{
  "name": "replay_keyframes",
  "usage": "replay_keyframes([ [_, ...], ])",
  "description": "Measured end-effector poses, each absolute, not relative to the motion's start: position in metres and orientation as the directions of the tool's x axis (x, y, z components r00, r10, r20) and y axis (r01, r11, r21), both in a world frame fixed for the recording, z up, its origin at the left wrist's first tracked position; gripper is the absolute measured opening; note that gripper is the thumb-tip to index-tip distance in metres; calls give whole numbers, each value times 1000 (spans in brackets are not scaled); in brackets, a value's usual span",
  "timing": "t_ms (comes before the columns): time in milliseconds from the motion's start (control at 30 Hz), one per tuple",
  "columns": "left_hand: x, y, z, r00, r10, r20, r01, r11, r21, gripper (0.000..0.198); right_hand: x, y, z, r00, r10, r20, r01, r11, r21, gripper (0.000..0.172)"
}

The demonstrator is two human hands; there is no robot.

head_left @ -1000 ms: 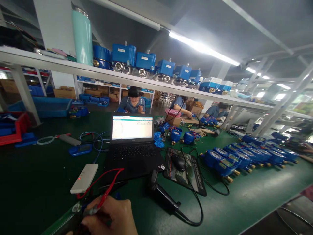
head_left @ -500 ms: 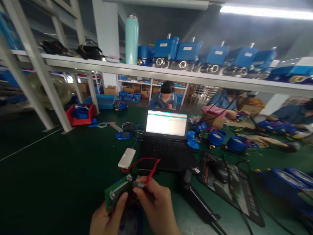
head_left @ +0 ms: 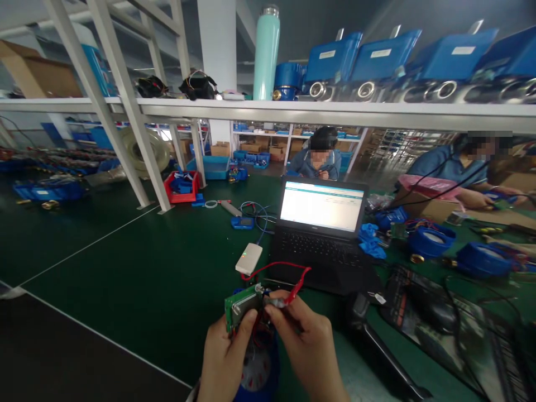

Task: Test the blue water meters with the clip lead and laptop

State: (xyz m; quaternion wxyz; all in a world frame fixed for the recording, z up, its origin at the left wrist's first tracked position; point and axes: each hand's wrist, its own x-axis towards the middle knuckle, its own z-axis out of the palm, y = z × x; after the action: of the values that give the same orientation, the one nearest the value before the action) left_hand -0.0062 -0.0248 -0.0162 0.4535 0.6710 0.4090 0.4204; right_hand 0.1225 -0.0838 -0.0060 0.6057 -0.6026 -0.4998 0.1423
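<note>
My left hand (head_left: pixel 224 354) is closed on a green circuit board (head_left: pixel 243 307) with a display, tilted up above the bench. At the board's right edge, my right hand (head_left: pixel 312 335) pinches a small grey connector (head_left: pixel 274 302) with a red lead (head_left: pixel 298 286). Whether the connector touches the board is hard to make out. Below both hands sits a round blue meter body (head_left: pixel 271 371), partly hidden by them, with thin wires rising from it. The red lead loops back towards a white box (head_left: pixel 249 259) with small lit lamps.
An open laptop (head_left: pixel 320 234) stands ahead. On the right lie a black handheld scanner (head_left: pixel 383 352), a mouse (head_left: pixel 435 312) on its mat, and blue meters (head_left: pixel 433 240). Farther left are a red bin (head_left: pixel 183 190) and shelf posts (head_left: pixel 121 106). Two co-workers sit across the bench.
The view has swung left, so the scene sits farther right and more of the left bench shows. Both hands keep their holds on the board and the connector.
</note>
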Motion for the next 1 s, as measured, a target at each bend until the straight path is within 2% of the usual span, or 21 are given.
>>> replay_keyframes([
  [700, -5, -26, -14, 301, 932, 203, 156, -259, 953, 33, 122, -85, -8, 469, 776, 421, 439, 209, -874, 14],
  [1000, -5, -26, -14, 301, 935, 189, 133, -237, 962, 34, 122, -86, -5, 463, 758, 459, 452, 244, -858, 11],
])
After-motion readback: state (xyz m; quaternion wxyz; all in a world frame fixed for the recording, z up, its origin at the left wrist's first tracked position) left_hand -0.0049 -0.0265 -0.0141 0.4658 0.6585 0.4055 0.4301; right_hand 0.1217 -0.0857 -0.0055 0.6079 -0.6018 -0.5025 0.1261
